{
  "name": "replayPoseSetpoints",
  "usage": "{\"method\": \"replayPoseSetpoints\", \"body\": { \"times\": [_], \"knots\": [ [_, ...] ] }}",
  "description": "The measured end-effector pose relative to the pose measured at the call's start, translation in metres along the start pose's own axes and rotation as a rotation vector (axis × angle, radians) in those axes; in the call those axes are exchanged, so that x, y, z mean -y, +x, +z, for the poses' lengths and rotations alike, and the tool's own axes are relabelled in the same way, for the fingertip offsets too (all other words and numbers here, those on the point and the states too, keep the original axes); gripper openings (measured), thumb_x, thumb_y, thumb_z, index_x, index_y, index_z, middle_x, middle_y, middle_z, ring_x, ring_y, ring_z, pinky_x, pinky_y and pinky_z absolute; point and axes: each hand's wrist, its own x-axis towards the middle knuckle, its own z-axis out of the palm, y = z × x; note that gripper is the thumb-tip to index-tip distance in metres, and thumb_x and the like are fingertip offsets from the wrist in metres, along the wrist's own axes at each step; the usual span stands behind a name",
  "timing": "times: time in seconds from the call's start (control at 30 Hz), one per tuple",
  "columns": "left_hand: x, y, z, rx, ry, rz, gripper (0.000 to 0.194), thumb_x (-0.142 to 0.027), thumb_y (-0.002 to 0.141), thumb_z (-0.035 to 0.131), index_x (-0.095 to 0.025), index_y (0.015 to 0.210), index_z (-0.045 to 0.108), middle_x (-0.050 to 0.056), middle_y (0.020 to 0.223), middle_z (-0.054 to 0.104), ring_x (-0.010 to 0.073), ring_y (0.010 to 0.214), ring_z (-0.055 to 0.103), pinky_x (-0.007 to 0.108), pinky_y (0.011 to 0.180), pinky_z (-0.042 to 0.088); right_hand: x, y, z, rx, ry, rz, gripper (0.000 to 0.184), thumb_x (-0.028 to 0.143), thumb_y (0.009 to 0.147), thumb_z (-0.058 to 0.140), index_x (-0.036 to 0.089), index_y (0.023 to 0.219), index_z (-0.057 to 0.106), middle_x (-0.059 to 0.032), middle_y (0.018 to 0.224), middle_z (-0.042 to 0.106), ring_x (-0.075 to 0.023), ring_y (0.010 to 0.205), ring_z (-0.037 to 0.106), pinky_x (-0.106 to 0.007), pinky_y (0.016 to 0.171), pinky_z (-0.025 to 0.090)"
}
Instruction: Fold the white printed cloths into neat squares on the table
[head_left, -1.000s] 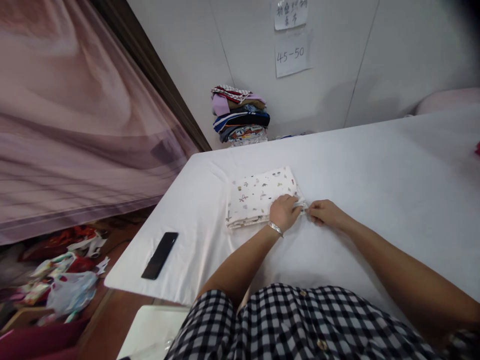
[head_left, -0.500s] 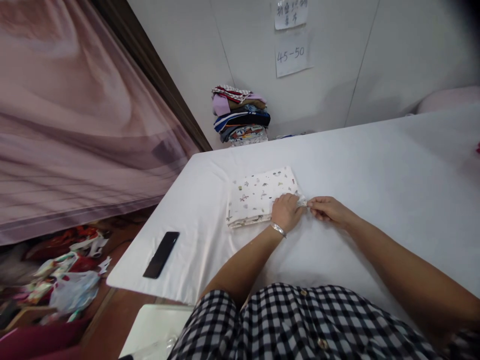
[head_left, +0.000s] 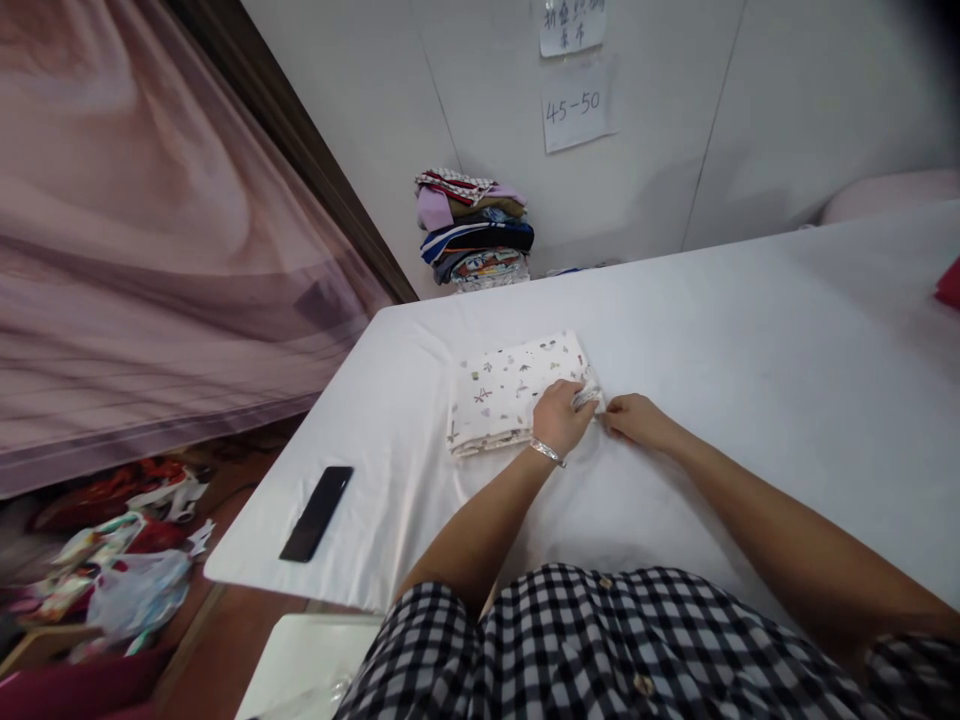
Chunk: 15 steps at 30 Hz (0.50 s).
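Observation:
A white cloth point(head_left: 501, 388) with small coloured prints lies folded into a rectangle on the white-covered table point(head_left: 750, 340). My left hand point(head_left: 559, 415), with a silver bracelet at the wrist, is at the cloth's right end, its thumb and fingers closed on a gathered bit of the fabric. Just to the right, my right hand point(head_left: 630, 418) pinches the cloth's near right corner between thumb and fingers. The fingertips partly hide that corner.
A black phone point(head_left: 316, 513) lies on the table's left side. Behind the far edge rises a stack of folded fabrics point(head_left: 474, 230) against the wall. A pink patterned curtain point(head_left: 150, 220) hangs at left, above plastic bags point(head_left: 139, 590). Something red point(head_left: 949, 285) shows at the right edge.
My left hand has gone from lying flat on the cloth to gripping a gathered bit of it. My right hand has come slightly left, closer to the cloth's corner.

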Motion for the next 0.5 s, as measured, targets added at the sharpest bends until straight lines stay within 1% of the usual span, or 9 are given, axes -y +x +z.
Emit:
{"method": "replayPoseSetpoints", "body": {
  "times": [0.07,0.17,0.23,0.33,0.43,0.5],
  "knots": [
    [0.0,0.0,-0.001,-0.004,0.0,0.0,0.02,-0.025,0.078,0.067,-0.02,0.096,0.063,0.002,0.096,0.064,0.0164,0.091,0.059,0.027,0.08,0.047,-0.001,0.0,-0.001,0.002,0.106,0.013,0.023,0.032,0.073,0.058,0.019,0.055,0.053,-0.0002,0.049,0.057,-0.0086,0.038,0.045,-0.023,0.043,0.034],
    [0.0,0.0,-0.003,-0.01,0.007,-0.002,0.019,-0.027,0.079,0.066,-0.021,0.097,0.062,0.001,0.096,0.064,0.0162,0.09,0.059,0.027,0.079,0.047,-0.005,-0.003,-0.006,0.037,0.339,0.074,0.021,0.032,0.071,0.059,0.02,0.057,0.049,0.0028,0.046,0.053,-0.0076,0.037,0.042,-0.022,0.037,0.026],
    [0.0,0.0,-0.003,-0.012,0.024,0.008,0.019,-0.028,0.08,0.065,-0.021,0.097,0.062,0.002,0.096,0.064,0.0161,0.09,0.059,0.027,0.079,0.047,-0.007,-0.004,-0.009,0.06,0.411,0.106,0.022,0.033,0.069,0.062,0.02,0.057,0.048,0.0039,0.046,0.051,-0.007,0.036,0.041,-0.022,0.036,0.023],
    [0.001,-0.001,-0.001,0.002,0.094,0.078,0.02,-0.028,0.081,0.064,-0.02,0.099,0.062,0.003,0.098,0.064,0.0173,0.091,0.058,0.028,0.079,0.047,-0.008,-0.006,-0.012,0.09,0.484,0.086,0.024,0.034,0.065,0.066,0.02,0.057,0.048,0.0044,0.046,0.05,-0.0063,0.037,0.041,-0.022,0.035,0.021],
    [0.002,-0.004,0.004,0.026,0.184,0.17,0.02,-0.028,0.082,0.062,-0.02,0.1,0.062,0.005,0.099,0.063,0.0189,0.092,0.057,0.03,0.08,0.046,-0.007,-0.005,-0.011,0.121,0.589,0.056,0.023,0.036,0.065,0.066,0.019,0.061,0.051,0.0051,0.047,0.05,-0.0057,0.037,0.039,-0.021,0.035,0.018],
    [0.002,-0.006,0.007,0.031,0.22,0.198,0.019,-0.027,0.083,0.061,-0.02,0.1,0.062,0.005,0.1,0.063,0.0194,0.093,0.056,0.031,0.08,0.046,-0.006,-0.005,-0.01,0.13,0.631,0.063,0.022,0.037,0.065,0.065,0.019,0.064,0.052,0.0056,0.047,0.049,-0.0054,0.037,0.038,-0.021,0.035,0.017]
  ]
}}
